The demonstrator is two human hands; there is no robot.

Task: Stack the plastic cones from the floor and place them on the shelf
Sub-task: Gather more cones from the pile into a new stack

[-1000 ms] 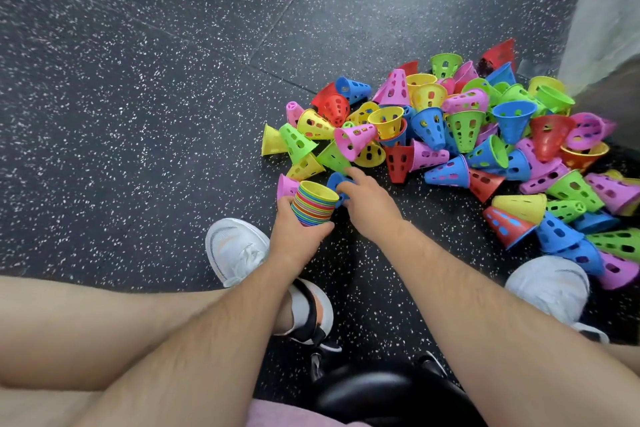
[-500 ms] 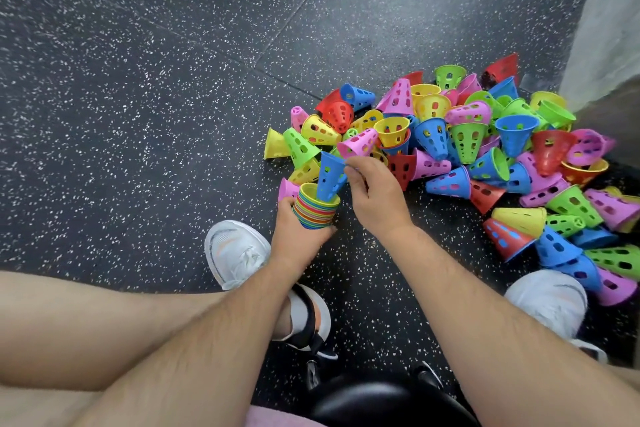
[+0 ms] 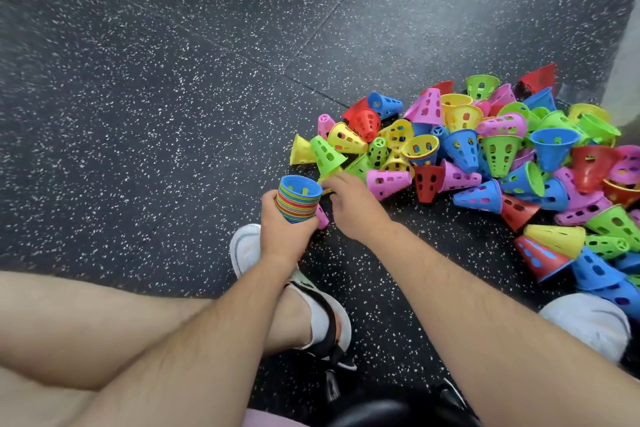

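My left hand (image 3: 284, 234) grips a nested stack of multi-coloured plastic cones (image 3: 298, 203), held mouth-up just above the floor, with a blue cone on top. My right hand (image 3: 356, 208) is right beside the stack, and its fingertips pinch a yellow cone (image 3: 325, 184) at the near edge of the loose pile. That pile of perforated cones (image 3: 485, 156) in red, blue, green, yellow and pink spreads across the floor to the right. A pink cone (image 3: 322, 217) lies on the floor beneath the stack. No shelf is in view.
The floor is dark speckled rubber (image 3: 156, 97). My white shoes rest at the stack's near side (image 3: 246, 246) and at the pile's right edge (image 3: 588, 322). A pale wall (image 3: 628, 45) rises at the far right. A black object (image 3: 381, 412) sits at the bottom edge.
The blue cone that my right hand was lowering now sits fully nested on top of the stack. My right hand has let it go and moved to a yellow cone beside the stack.
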